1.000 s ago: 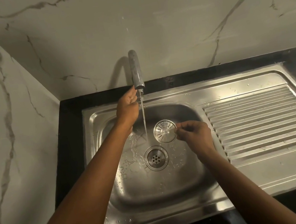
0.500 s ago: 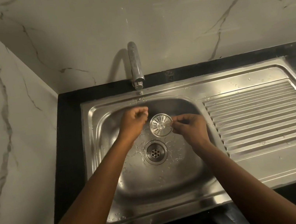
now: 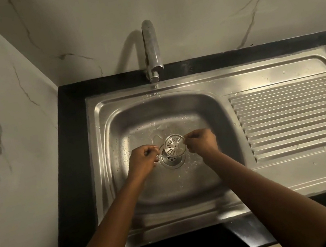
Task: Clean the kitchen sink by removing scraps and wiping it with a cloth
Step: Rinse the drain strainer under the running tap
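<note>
While the right hand (image 3: 201,144) pinches the strainer (image 3: 175,148) by its right rim just above the drain (image 3: 171,160) at mid-frame, the best move is probably to lower it level and centred so it seats without catching. The left hand (image 3: 142,160), left of the drain, has curled fingers; whether they hold anything I cannot tell. The sink (image 3: 114,118) walls stand well apart from both hands, with the tap (image 3: 151,46) higher in the frame.

You are looking at one steel sink (image 3: 193,80); one tap (image 3: 151,46); one drain (image 3: 171,160); one round strainer (image 3: 175,145); two hands, the left hand (image 3: 142,158) and the right hand (image 3: 201,141).
</note>
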